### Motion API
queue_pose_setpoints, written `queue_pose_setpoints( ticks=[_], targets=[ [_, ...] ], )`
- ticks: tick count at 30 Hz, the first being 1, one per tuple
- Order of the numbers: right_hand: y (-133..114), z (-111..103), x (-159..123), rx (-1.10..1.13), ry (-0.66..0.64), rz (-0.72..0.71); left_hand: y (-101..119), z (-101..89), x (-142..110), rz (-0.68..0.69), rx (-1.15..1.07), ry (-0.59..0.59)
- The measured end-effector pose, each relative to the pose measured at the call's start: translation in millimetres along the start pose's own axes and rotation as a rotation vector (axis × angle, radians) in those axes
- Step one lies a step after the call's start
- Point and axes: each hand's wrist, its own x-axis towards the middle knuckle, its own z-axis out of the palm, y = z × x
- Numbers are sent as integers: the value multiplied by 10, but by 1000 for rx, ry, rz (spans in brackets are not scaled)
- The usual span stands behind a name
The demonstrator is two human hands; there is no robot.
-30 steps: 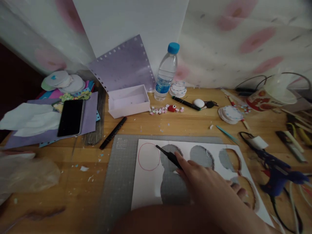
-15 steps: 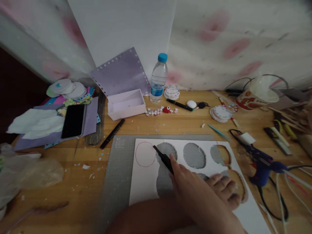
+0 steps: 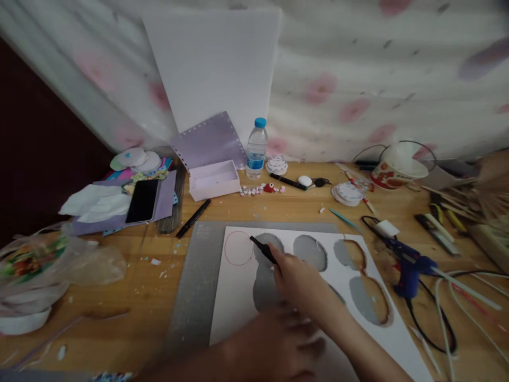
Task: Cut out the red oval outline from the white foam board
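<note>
Head view: right hand [image 3: 296,276] is stretched forward, fingers closed on a black craft knife [image 3: 263,249], tip set beside the red circle [image 3: 238,248] on white foam board [image 3: 234,302]. Left hand [image 3: 278,345] is pressed flat, open, on the board's near edge.

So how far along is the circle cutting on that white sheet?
Several round holes are already cut out of the white sheet. One red circle is drawn but uncut. The right hand holds a black knife with its tip at that circle's edge, while the left hand rests on the sheet.
</note>
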Motion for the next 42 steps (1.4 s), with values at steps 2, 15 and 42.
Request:
queue_pose_setpoints(
  ticks=[2, 15, 42],
  targets=[
    [-37, 8, -9, -11, -9, -11, -90, -191, -369, -204, 26, 13],
    [259, 73, -263, 531, 187, -104, -326, 97, -767, -704, 218, 75],
    [-88, 369, -206, 166, 114, -4, -793, 157, -637, -791, 219, 159]
  ],
)
